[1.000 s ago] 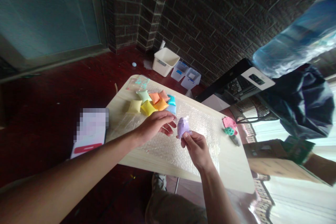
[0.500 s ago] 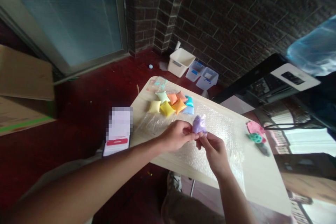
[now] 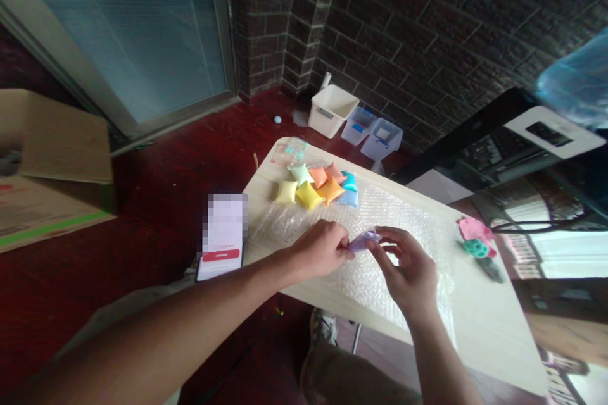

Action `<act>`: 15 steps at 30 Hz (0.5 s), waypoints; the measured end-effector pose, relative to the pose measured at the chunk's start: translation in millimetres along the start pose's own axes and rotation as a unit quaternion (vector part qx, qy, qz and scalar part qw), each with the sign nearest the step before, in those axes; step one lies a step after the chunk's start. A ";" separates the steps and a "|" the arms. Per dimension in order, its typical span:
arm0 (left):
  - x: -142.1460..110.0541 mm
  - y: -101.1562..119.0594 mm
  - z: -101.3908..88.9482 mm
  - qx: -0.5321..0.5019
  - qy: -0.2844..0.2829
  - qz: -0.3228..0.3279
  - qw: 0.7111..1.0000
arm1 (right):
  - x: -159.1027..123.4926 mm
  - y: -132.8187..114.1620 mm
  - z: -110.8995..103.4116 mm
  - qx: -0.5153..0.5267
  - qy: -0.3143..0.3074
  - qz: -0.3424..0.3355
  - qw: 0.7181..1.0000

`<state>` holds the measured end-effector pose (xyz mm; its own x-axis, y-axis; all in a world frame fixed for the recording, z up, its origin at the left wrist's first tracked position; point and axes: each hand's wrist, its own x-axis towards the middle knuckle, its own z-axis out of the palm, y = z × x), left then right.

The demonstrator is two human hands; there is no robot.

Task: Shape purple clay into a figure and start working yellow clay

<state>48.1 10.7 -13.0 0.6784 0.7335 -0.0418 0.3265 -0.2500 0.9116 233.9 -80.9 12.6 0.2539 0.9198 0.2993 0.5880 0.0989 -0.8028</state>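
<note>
A small purple packet in clear plastic [image 3: 363,241] is held between my two hands above the table. My left hand [image 3: 325,247] grips its left end in closed fingers. At the other end, the thumb and fingers of my right hand [image 3: 403,266] pinch the packet's edge. Below them lies a sheet of bubble wrap [image 3: 403,221]. Beyond my left hand sits a cluster of several pillow-shaped packets, among them a yellow packet [image 3: 309,195], an orange packet [image 3: 330,190] and a pale green packet [image 3: 301,173].
Crumpled clear plastic [image 3: 282,223] lies on the pale table [image 3: 498,342]. Pink [image 3: 475,229] and green pieces [image 3: 476,248] rest at its right edge. A phone [image 3: 221,255] is at the left edge. Bins [image 3: 332,111] stand on the floor behind; a cardboard box [image 3: 66,139] is far left.
The purple packet has turned from upright to a flatter, sideways position. My right hand has moved right and rotated, its fingers now at the packet's right end. The camera view has shifted slightly.
</note>
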 end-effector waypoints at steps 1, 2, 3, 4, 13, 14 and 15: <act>-0.1 0.1 -1.1 0.005 0.003 0.007 1.000 | 0.5 1.1 -0.6 0.004 0.009 0.008 1.000; -0.2 0.2 -2.6 0.007 0.006 0.013 1.000 | 1.0 1.7 -1.3 0.004 0.013 0.012 1.000; -0.3 0.1 -4.3 0.008 0.010 0.017 1.000 | 1.6 1.6 -2.3 0.000 0.010 0.013 1.000; -0.2 -0.1 -6.5 0.007 0.013 0.021 1.000 | 2.1 0.8 -3.3 -0.007 0.002 0.013 1.000; 7.8 -1.1 -29.7 -0.084 0.003 0.062 0.995 | 4.4 -3.2 -0.7 0.231 -0.024 0.151 0.961; 8.6 -0.8 -28.0 -0.136 0.006 0.052 0.989 | 3.7 -2.4 2.0 0.255 -0.016 0.167 0.952; 9.2 -0.5 -24.8 -0.197 0.008 0.038 0.980 | 2.9 -1.9 5.0 0.274 -0.010 0.183 0.944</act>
<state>37.9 33.2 -3.6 0.6795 0.7328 0.0359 -0.0066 -0.0429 0.9991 229.7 -76.6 12.4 0.3456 0.9367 -0.0560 -0.0233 -0.0511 -0.9984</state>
